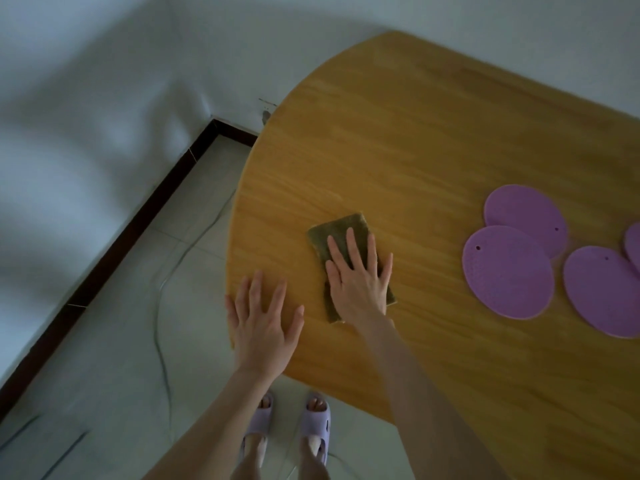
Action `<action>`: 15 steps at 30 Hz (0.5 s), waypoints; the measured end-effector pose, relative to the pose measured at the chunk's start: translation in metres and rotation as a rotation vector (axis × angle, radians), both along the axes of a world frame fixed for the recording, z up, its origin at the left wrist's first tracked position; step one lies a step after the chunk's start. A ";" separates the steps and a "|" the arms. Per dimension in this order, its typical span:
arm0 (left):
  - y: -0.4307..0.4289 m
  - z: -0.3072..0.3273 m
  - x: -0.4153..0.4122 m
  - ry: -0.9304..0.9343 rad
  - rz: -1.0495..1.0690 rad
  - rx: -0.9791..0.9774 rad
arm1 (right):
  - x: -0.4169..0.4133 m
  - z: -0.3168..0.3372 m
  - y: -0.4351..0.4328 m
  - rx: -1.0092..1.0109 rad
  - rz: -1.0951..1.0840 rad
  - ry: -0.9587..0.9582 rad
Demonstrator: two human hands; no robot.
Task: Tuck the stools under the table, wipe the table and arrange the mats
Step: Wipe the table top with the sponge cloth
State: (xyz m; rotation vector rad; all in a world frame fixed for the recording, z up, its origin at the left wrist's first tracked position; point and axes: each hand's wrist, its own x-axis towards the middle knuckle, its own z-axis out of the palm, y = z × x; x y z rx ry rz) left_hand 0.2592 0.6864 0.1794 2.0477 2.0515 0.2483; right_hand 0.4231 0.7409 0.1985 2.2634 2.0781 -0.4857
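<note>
A round wooden table (398, 140) fills the right of the view. My right hand (358, 275) lies flat, fingers spread, pressing a folded olive-green cloth (337, 230) onto the tabletop near the left edge. My left hand (261, 323) rests flat and open on the table's rim, just left of the cloth, holding nothing. Several round purple mats (507, 271) lie partly overlapping at the right, apart from both hands. No stools are in view.
A white wall meets the tiled floor (138, 358) at a dark skirting board (131, 230) on the left. A thin cable (162, 341) trails across the tiles. My feet in lilac slippers (315, 427) stand at the table's near edge.
</note>
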 end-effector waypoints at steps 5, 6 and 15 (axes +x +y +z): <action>-0.003 -0.001 -0.011 -0.099 -0.051 0.029 | -0.047 -0.002 -0.023 0.012 -0.118 0.028; -0.006 -0.003 -0.017 -0.105 -0.091 0.038 | -0.055 -0.003 -0.032 0.012 -0.120 0.033; -0.007 -0.001 -0.055 -0.151 -0.290 0.012 | -0.072 0.000 -0.064 -0.002 -0.358 0.056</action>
